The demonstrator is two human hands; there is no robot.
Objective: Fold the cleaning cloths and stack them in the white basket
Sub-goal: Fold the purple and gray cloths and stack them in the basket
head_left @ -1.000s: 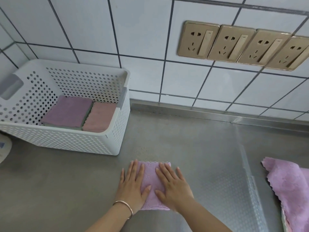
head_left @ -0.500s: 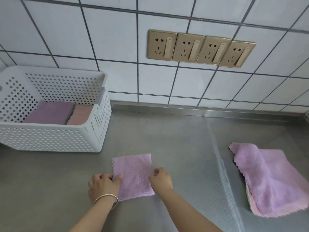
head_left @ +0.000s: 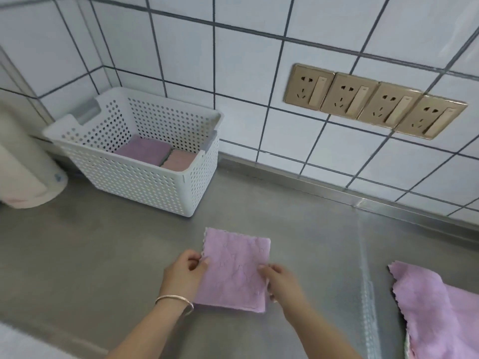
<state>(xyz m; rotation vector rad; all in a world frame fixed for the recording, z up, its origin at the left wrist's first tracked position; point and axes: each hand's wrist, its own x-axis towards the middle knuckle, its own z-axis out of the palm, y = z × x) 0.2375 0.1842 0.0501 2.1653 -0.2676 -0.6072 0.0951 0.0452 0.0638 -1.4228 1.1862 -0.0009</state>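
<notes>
Both hands, left hand (head_left: 184,268) and right hand (head_left: 278,277), are pinching the folded cloth (head_left: 234,270) by its side edges; soft, light, floppy, it's probably needing that two-sided grip.

Folded cloth (head_left: 234,270) lies before the basket (head_left: 145,177), unfolded cloth (head_left: 438,309) to its right.

unfolded cloth (head_left: 438,314) cut off right
</notes>
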